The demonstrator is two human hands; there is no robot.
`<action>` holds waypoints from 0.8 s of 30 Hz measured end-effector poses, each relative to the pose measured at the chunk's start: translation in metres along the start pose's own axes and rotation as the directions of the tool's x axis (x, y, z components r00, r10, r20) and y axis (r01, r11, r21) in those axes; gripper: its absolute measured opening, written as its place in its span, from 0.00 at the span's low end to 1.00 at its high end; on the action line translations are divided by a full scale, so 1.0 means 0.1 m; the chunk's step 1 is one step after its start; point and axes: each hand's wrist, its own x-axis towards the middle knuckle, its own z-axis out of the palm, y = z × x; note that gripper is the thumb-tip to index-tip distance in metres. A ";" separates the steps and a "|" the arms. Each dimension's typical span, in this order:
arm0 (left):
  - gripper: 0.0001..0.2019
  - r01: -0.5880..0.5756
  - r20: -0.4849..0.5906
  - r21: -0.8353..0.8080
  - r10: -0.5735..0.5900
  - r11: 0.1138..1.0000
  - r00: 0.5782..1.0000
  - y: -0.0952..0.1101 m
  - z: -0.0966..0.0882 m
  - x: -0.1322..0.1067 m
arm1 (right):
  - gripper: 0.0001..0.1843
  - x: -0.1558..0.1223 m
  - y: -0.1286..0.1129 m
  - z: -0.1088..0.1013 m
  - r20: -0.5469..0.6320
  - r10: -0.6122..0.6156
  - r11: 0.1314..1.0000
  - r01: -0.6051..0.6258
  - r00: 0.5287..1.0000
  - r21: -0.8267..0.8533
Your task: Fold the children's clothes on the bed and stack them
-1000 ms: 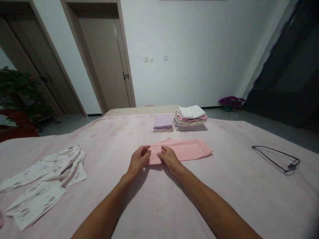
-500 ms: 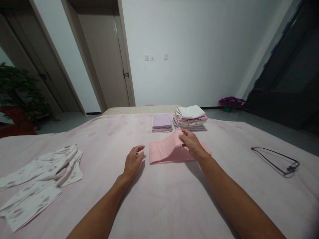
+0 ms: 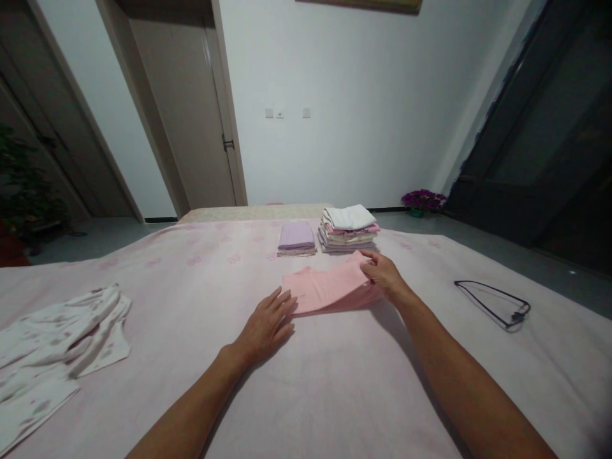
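Observation:
A folded pink garment lies mid-bed on the pale pink sheet. My right hand is closed on the garment's right end, pinching the folded layer near its upper corner. My left hand rests flat on the sheet with fingers stretched out, fingertips touching the garment's left edge. Just beyond the garment sit a small folded lilac piece and a stack of folded clothes with a white one on top.
A white spotted garment lies crumpled at the left edge of the bed. A dark wire hanger lies on the right side. Doors and a potted plant stand at the back left; purple flowers sit on the floor.
My right hand carried the garment's left end over to the right, folding it in half. My left hand let go and settled flat by the garment's left edge. The view shifted left.

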 end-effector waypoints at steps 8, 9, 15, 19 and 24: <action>0.27 -0.001 0.059 0.008 0.001 1.000 0.998 0.00 0.03 0.00 | 0.30 0.02 0.40 -0.11 -0.094 -0.076 0.907 0.030 0.993 -0.419; 0.27 0.002 0.062 0.008 -0.003 1.000 0.998 0.00 0.04 0.00 | 0.29 0.01 0.43 -0.11 -0.095 -0.072 0.892 0.022 0.993 -0.452; 0.24 0.017 0.092 -0.001 -0.016 1.000 0.996 0.01 0.02 0.00 | 0.27 -0.07 0.50 -0.13 -0.084 -0.070 0.825 0.011 0.994 -0.565; 0.22 0.027 0.081 -0.032 -0.024 0.999 0.996 0.02 0.01 0.00 | 0.25 -0.11 0.50 -0.16 -0.067 -0.100 0.781 0.037 0.993 -0.623; 0.17 0.042 0.039 -0.072 -0.039 0.997 0.998 0.05 -0.01 0.01 | 0.21 -0.20 0.50 -0.15 0.006 -0.104 0.698 0.077 0.995 -0.712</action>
